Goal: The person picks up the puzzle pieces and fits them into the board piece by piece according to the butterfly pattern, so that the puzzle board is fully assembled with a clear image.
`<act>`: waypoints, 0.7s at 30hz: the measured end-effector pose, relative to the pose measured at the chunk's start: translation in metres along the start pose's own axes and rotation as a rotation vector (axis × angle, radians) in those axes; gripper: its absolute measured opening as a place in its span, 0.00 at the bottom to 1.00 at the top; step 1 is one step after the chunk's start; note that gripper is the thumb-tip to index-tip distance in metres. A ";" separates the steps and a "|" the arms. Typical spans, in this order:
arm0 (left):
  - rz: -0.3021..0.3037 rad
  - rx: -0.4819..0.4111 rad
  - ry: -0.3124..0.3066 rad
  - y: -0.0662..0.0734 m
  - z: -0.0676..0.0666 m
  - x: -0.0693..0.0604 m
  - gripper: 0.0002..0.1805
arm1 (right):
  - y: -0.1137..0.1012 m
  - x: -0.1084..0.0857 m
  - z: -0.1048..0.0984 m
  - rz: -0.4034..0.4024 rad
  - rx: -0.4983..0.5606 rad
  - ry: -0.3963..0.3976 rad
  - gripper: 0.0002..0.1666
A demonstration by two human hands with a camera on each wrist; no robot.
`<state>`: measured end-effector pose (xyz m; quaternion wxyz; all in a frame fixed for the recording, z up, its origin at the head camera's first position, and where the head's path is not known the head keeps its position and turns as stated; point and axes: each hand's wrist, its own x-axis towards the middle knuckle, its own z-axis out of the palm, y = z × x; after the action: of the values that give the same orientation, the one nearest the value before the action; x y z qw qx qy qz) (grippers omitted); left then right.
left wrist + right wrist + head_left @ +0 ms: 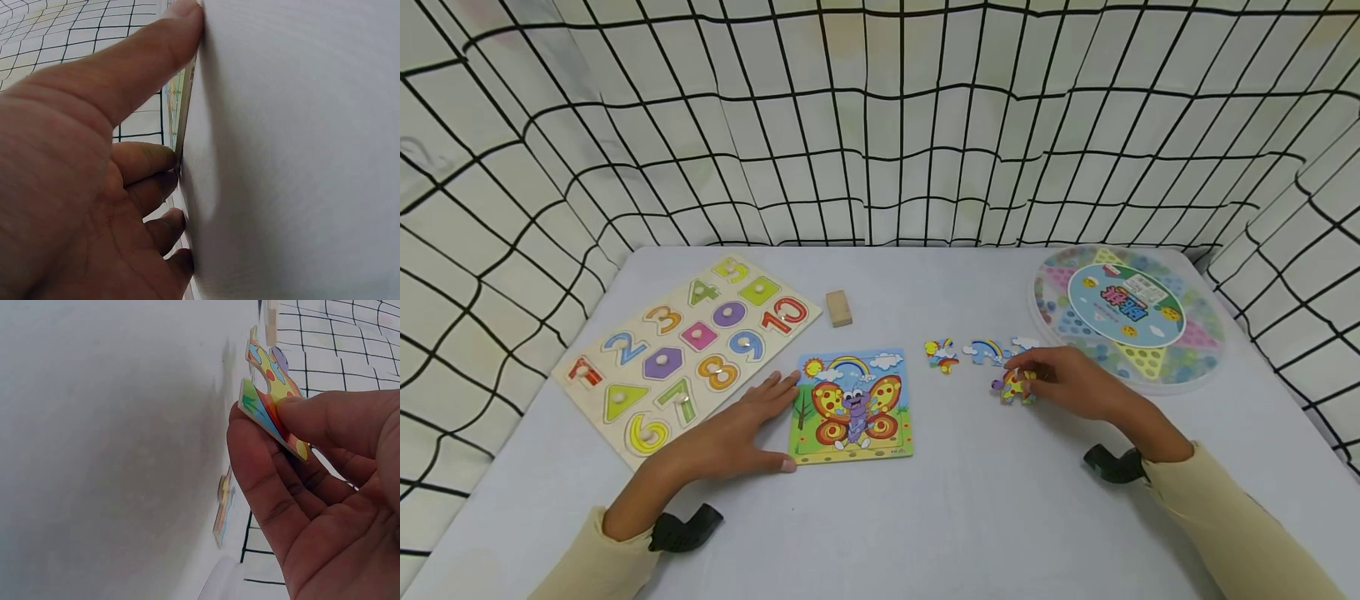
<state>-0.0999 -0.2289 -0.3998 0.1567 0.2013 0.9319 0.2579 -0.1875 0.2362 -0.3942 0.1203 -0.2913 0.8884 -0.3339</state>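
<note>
A square butterfly picture board (852,407) lies at the middle of the table. My left hand (730,433) rests at its left side, fingers spread, with thumb and fingertips at the board's edge; in the left wrist view the hand (94,169) touches the thin edge (185,112). My right hand (1075,383) pinches a colourful puzzle piece (1015,387) between thumb and fingers. In the right wrist view that piece (273,403), yellow, red and green, is tilted in the hand (325,469). Just behind it lie a rainbow piece (987,351) and a sun piece (942,354).
A wooden number board (692,336) lies at the left, partly beneath or behind the left forearm. A small wooden block (838,308) sits behind the butterfly board. At the back right is a round clear case (1126,312). Black netting surrounds the table (925,533).
</note>
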 end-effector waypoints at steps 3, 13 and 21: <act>-0.002 -0.001 -0.001 0.000 0.000 0.000 0.55 | -0.004 0.004 0.002 -0.009 0.003 0.003 0.18; 0.004 -0.011 -0.005 0.001 -0.001 0.000 0.55 | -0.017 0.019 0.008 -0.039 0.028 -0.010 0.17; 0.003 -0.003 -0.006 0.000 -0.001 0.001 0.55 | -0.031 0.033 0.016 -0.066 0.020 -0.012 0.16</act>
<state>-0.1012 -0.2287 -0.3987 0.1592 0.2033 0.9307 0.2591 -0.1938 0.1893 -0.3868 0.1174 -0.3212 0.8741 -0.3448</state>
